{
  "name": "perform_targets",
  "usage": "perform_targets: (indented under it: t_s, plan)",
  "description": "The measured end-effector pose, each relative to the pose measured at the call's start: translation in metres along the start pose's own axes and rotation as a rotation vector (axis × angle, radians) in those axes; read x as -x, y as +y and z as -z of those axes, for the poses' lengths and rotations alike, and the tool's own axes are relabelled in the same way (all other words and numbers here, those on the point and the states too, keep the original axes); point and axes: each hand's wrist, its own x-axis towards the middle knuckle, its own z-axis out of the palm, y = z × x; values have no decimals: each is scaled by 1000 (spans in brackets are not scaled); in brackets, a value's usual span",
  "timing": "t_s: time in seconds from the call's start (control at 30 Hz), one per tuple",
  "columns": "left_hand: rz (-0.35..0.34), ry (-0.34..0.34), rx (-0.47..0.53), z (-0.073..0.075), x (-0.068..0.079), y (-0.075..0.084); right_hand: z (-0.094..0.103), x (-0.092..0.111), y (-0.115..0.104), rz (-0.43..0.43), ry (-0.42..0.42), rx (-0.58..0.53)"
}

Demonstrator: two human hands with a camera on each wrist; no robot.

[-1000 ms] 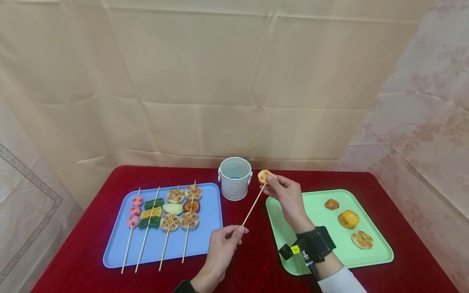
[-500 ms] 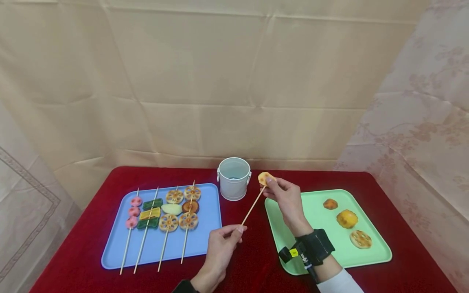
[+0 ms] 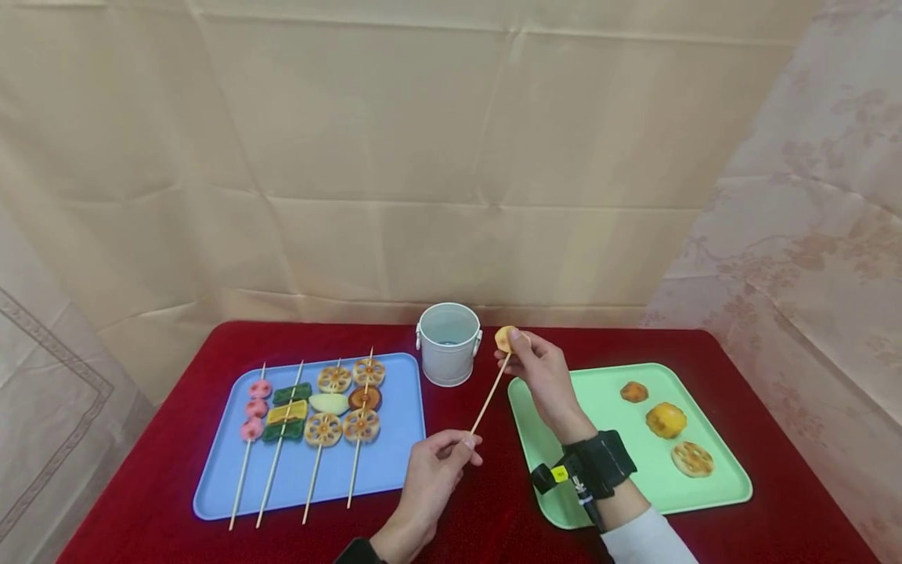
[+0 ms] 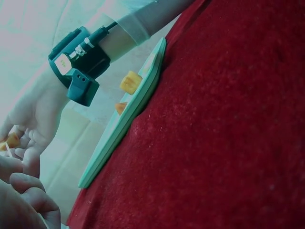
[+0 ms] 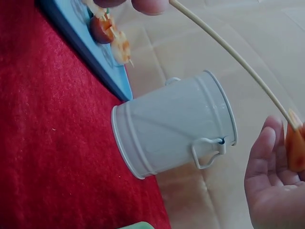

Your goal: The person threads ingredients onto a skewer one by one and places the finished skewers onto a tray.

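In the head view my left hand (image 3: 435,474) pinches the lower end of a thin wooden skewer (image 3: 489,395) between thumb and fingers. The stick slants up and right. At its upper end my right hand (image 3: 546,380) holds a yellowish toy food piece (image 3: 503,338) with browned spots, thumb on its near face. In the right wrist view the skewer's tip meets this orange-yellow piece (image 5: 295,148); how deep it goes is hidden. Beneath the right forearm lies a green tray (image 3: 599,392) with a small brown piece (image 3: 634,392), a yellow chunk (image 3: 665,421) and a lotus root slice (image 3: 693,459).
A white bucket (image 3: 449,352) with side handles stands at the back, between the trays. On the left, a blue tray (image 3: 391,454) bears several filled skewers, their stick ends jutting over its front edge. Red cloth (image 3: 486,509) covers the table; a beige curtain (image 3: 423,196) hangs behind.
The left hand has shifted slightly right, so the skewer stands a little steeper. The food piece has turned slightly in the right hand's fingers. The view has drifted slightly.
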Motion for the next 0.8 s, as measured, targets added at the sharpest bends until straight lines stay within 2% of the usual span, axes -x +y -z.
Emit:
perform_targets:
  t_s: [0.1, 0.27, 0.57, 0.8]
  plan:
    - [10, -13, 17, 0, 0, 0, -1, 0, 2, 1, 13, 17]
    - [21, 14, 21, 1, 2, -3, -3, 4, 7, -14, 44, 20]
    - [30, 55, 54, 5, 1, -1, -15, 13, 12, -33, 50, 8]
    - [49, 64, 99, 7, -1, 0, -26, 20, 17, -55, 17, 7]
